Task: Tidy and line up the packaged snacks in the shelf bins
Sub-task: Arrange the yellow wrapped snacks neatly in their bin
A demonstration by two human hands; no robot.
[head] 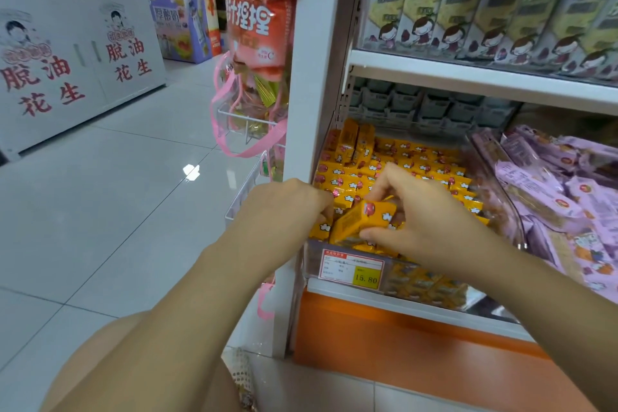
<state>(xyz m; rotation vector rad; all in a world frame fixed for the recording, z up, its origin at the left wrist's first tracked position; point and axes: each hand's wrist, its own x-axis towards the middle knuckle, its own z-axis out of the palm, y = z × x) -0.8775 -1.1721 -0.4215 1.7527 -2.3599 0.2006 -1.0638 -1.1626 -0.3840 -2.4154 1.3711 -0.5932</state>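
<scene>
Both forearms reach in from 6 o'clock, palms down, over the front of the clear bin [418, 281]. Right grip [424, 214]: thumb below and fingers curled on top, pinching one yellow snack pack [359, 221], which is tilted and lifted just above the pile. Left grip [287, 207]: at the bin's 9 o'clock edge, fingers curled down among the packs with the tips hidden, so can't tell if it holds anything.

Counts:
- 2 hands, 1 pack held.
- Loose yellow packs [401, 170] in the bin: dozens, too many to count. A few stand on end at its 11 o'clock corner.
- 1 price tag [351, 268] on the bin front.
- Purple packs [561, 197] in the next bin, at 3 o'clock.
</scene>
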